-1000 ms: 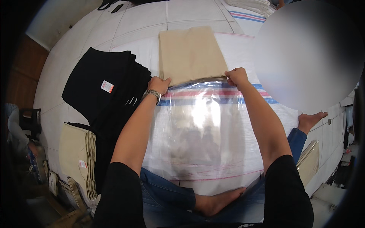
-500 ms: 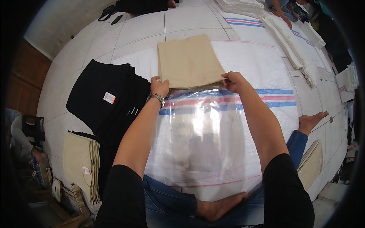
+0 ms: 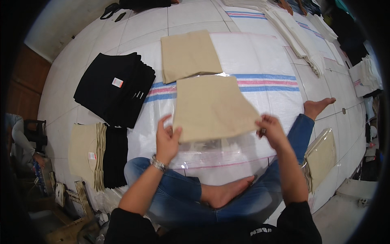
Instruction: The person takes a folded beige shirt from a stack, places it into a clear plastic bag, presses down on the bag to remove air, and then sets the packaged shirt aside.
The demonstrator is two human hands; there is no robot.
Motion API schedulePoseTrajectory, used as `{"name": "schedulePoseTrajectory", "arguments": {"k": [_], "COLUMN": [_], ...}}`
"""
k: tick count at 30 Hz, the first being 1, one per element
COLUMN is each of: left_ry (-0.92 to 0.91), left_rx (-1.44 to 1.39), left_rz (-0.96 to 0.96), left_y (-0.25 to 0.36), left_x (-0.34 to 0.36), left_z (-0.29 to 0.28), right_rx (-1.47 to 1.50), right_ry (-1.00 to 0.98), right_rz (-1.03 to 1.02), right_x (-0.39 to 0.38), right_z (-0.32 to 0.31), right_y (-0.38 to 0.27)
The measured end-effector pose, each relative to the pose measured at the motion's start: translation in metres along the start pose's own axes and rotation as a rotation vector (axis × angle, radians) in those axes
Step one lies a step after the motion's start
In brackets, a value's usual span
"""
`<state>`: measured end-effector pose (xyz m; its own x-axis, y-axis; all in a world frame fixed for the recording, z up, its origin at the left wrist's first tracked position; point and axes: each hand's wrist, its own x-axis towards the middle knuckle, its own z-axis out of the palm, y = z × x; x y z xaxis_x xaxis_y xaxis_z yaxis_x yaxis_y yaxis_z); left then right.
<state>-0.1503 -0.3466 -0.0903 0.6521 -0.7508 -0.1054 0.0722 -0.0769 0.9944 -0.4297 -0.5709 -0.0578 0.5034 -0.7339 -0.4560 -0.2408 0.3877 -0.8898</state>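
Note:
Both hands are at the near corners of a folded beige garment (image 3: pixel 215 109), lying over a clear plastic bag (image 3: pixel 199 155) on a white woven sheet. My left hand (image 3: pixel 167 142) has its thumb on the near left corner, its index finger lifted; the other fingers are partly hidden. Pinched at the near right corner is my right hand (image 3: pixel 273 131). Just beyond lies a second folded beige garment (image 3: pixel 190 56), flat on the sheet. To the left stands a stack of folded black garments (image 3: pixel 107 87) with a tag on top.
A beige folded stack (image 3: pixel 85 152) sits near my left knee beside more black garments (image 3: pixel 115 156). By my right leg lies a plastic-wrapped beige pack (image 3: pixel 320 158). White folded cloths (image 3: pixel 298 44) lie at the far right, near another person's hands (image 3: pixel 286 8).
A beige garment has been drawn toward me over the plastic bag, with both hands at its near corners. Another beige garment now shows lying beyond it. The view has shifted slightly.

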Motion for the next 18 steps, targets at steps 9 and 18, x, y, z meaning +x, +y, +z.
{"name": "schedulePoseTrajectory", "arguments": {"k": [9,18], "left_ry": [-0.109,0.134], "left_rx": [0.583,0.614], "left_rz": [-0.476,-0.283], "left_y": [-0.087,-0.080], "left_x": [-0.032,0.103], "left_z": [0.000,0.031], "right_rx": [-0.610,-0.764], "right_ry": [0.199,0.400], "right_rz": [0.143,-0.203], "right_x": [0.014,0.153], "right_z": [-0.023,0.001], "right_y": [0.141,0.075]}}
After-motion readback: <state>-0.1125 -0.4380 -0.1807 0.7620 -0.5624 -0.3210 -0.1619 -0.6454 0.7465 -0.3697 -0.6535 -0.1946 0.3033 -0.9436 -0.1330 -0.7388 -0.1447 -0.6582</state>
